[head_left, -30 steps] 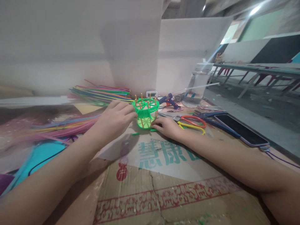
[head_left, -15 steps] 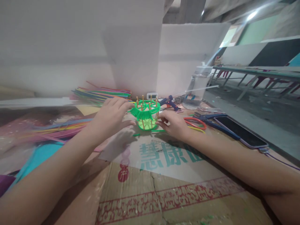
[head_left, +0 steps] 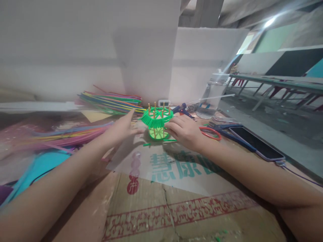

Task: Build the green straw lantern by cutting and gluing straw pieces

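A small round frame (head_left: 155, 123) made of green pipe cleaners and upright wooden sticks stands on the white printed sheet. Green strands are wound closely around the front of its upper ring. My right hand (head_left: 186, 131) is closed on the frame's right side, fingers curled, fingertips partly hidden. To the left, my left hand (head_left: 123, 127) is slightly blurred, its thumb and fingers apart, holding nothing and a little away from the frame. Short cut green pieces (head_left: 146, 145) lie in front of the frame.
Bundled coloured pipe cleaners (head_left: 111, 101) lie at the back left. Behind the frame are a small white device (head_left: 164, 103) and a blue glue gun (head_left: 182, 108). A water bottle (head_left: 210, 95), red ring (head_left: 212, 133), blue-handled tool (head_left: 234, 137) and phone (head_left: 257, 143) are on the right.
My left hand has drawn back left, away from the frame's upper ring. My right hand has risen slightly and moved in over the frame's right side.
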The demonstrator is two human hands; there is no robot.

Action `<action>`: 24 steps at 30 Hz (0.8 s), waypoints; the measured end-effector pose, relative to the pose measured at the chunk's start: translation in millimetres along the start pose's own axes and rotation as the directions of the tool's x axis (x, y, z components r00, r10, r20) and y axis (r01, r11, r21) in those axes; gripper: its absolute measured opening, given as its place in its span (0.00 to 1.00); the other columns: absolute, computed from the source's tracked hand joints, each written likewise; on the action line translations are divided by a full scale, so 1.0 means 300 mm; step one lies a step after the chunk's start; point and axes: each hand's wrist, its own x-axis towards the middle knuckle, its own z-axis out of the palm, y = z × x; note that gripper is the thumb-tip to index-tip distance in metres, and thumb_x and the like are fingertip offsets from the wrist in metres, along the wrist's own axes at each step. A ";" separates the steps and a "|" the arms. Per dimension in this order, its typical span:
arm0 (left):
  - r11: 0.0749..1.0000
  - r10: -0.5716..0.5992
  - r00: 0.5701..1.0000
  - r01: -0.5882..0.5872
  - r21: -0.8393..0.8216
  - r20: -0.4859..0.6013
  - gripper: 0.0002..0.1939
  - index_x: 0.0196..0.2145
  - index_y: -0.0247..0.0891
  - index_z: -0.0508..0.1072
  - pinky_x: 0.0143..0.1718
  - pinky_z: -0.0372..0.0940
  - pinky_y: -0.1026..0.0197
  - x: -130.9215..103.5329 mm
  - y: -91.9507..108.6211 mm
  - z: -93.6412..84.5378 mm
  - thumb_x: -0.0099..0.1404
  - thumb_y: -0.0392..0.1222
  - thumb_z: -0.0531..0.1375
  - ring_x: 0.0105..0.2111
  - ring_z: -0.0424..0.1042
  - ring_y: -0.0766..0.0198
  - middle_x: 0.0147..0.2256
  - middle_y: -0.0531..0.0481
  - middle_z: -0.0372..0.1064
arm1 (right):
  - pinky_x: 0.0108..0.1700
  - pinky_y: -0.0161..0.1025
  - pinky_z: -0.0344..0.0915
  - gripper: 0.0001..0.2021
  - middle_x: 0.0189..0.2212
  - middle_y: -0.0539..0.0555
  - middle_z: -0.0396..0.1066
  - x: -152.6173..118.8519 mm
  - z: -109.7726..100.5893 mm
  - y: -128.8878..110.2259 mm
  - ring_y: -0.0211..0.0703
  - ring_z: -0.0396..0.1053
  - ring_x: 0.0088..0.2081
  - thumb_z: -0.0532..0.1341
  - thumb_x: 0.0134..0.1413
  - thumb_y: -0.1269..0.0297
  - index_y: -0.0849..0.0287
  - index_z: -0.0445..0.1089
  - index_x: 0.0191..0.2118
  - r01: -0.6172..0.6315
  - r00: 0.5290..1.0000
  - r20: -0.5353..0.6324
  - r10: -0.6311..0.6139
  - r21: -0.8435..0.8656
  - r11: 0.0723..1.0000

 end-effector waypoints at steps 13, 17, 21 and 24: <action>0.977 0.023 1.000 -0.019 -0.211 0.013 0.16 0.34 0.38 0.69 0.36 0.66 0.55 -0.038 0.050 0.168 0.58 0.53 0.64 0.35 0.73 0.54 0.33 0.47 0.72 | 0.42 0.44 0.58 0.10 0.37 0.56 0.76 -0.010 0.007 0.000 0.47 0.68 0.40 0.53 0.69 0.64 0.58 0.72 0.43 0.006 1.000 -0.003 -0.006 -0.034 0.999; 0.983 0.060 0.998 -0.058 -0.172 0.004 0.13 0.32 0.39 0.68 0.36 0.66 0.54 -0.035 0.051 0.175 0.60 0.52 0.62 0.35 0.73 0.54 0.33 0.47 0.71 | 0.43 0.44 0.58 0.10 0.38 0.55 0.77 -0.012 0.006 0.005 0.46 0.69 0.40 0.53 0.69 0.67 0.57 0.72 0.43 0.027 1.000 0.001 -0.027 -0.031 0.999; 0.986 0.107 0.994 -0.109 -0.129 -0.021 0.12 0.34 0.37 0.70 0.41 0.66 0.53 -0.032 0.045 0.174 0.61 0.49 0.61 0.39 0.71 0.53 0.37 0.44 0.71 | 0.44 0.43 0.59 0.10 0.38 0.55 0.77 -0.011 0.004 0.007 0.45 0.69 0.39 0.53 0.69 0.68 0.58 0.72 0.43 0.058 0.998 -0.019 -0.059 -0.054 0.997; 0.981 0.163 0.987 -0.163 -0.103 -0.009 0.11 0.37 0.36 0.72 0.45 0.65 0.52 -0.031 0.041 0.177 0.64 0.47 0.58 0.43 0.70 0.51 0.40 0.42 0.72 | 0.43 0.43 0.59 0.09 0.36 0.55 0.76 -0.004 -0.001 0.003 0.45 0.69 0.38 0.54 0.68 0.69 0.59 0.72 0.42 0.079 0.996 -0.037 -0.082 -0.067 0.995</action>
